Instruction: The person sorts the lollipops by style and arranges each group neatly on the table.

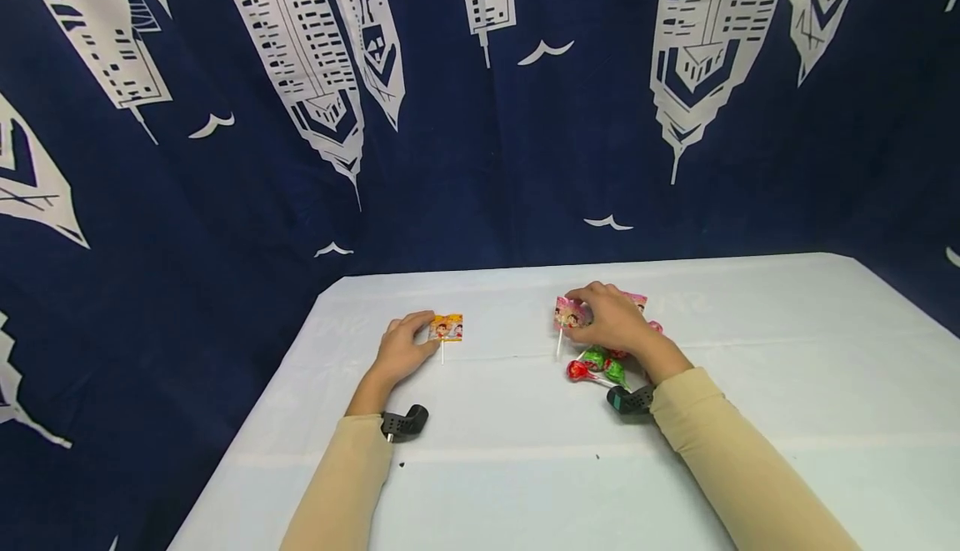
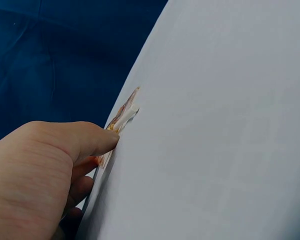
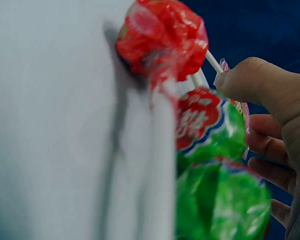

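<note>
On the left of the table, my left hand [image 1: 401, 351] pinches the edge of a flat lollipop [image 1: 448, 328] in an orange wrapper, its white stick pointing toward me. The left wrist view has the thumb [image 2: 102, 139] pressed against this lollipop close over the white surface. Farther right, my right hand [image 1: 613, 319] pinches a flat lollipop [image 1: 568, 314] in a pink wrapper between thumb and fingers. Below that hand lie a red round lollipop [image 1: 578, 370] and two green ones [image 3: 212, 125]. More pink wrappers [image 1: 637, 301] show partly hidden behind the hand.
A white cloth covers the table [image 1: 510, 434]. A dark blue curtain [image 1: 480, 176] with white building prints hangs behind and at the left. Each wrist wears a black strap [image 1: 405, 423]. Small dark specks dot the cloth near the front.
</note>
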The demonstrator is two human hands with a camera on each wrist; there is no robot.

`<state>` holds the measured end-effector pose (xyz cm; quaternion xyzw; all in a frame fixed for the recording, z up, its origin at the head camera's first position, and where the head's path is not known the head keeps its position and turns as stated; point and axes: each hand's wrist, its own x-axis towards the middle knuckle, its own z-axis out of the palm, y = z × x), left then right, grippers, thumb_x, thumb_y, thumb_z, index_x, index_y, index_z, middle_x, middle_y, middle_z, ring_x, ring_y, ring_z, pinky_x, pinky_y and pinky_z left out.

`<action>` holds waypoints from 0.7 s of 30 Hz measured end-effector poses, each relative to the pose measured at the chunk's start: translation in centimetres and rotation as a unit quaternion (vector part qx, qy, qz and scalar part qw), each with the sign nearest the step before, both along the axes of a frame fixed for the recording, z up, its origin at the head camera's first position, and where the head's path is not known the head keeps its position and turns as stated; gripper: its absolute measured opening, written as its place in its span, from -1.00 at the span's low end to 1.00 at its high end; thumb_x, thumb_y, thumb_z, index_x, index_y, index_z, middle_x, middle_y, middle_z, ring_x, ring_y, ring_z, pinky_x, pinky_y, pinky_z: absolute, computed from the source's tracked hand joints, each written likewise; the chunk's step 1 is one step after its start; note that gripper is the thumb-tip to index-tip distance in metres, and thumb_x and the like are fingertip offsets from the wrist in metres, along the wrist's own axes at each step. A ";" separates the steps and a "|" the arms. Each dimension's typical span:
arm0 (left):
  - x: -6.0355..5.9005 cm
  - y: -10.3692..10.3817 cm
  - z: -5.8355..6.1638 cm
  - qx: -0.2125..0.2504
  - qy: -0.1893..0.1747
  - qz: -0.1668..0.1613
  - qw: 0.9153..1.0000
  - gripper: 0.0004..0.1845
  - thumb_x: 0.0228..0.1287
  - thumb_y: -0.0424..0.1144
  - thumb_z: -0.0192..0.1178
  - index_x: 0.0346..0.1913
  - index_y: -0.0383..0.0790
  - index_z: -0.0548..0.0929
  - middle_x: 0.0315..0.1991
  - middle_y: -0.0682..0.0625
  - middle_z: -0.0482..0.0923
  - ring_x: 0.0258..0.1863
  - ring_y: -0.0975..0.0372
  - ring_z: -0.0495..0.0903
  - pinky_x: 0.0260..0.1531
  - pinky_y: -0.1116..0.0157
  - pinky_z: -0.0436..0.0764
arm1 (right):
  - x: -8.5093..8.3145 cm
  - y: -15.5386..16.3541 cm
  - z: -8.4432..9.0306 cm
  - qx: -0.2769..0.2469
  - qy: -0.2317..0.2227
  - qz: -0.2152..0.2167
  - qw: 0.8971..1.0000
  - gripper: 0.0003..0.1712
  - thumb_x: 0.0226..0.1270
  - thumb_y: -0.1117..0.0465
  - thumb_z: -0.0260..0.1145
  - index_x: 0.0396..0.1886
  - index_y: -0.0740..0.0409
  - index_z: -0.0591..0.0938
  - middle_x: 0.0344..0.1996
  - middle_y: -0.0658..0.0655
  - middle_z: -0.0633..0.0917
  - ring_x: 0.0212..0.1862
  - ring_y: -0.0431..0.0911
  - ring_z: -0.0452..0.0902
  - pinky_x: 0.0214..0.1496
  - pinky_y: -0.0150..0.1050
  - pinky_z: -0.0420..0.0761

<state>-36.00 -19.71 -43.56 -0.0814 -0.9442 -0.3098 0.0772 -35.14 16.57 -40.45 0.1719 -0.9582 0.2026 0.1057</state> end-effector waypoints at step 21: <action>-0.1 0.0 0.0 0.005 0.002 0.001 1.000 -0.41 0.16 -0.15 0.28 0.30 -0.09 0.47 0.34 0.02 0.41 0.25 0.06 0.33 0.28 0.02 0.30 | -1.4 -4.8 1.9 -0.023 -0.040 0.082 0.996 -0.26 -0.07 0.05 0.39 0.21 0.16 0.52 0.05 0.16 0.54 -0.02 -0.02 0.47 0.07 -0.05 0.52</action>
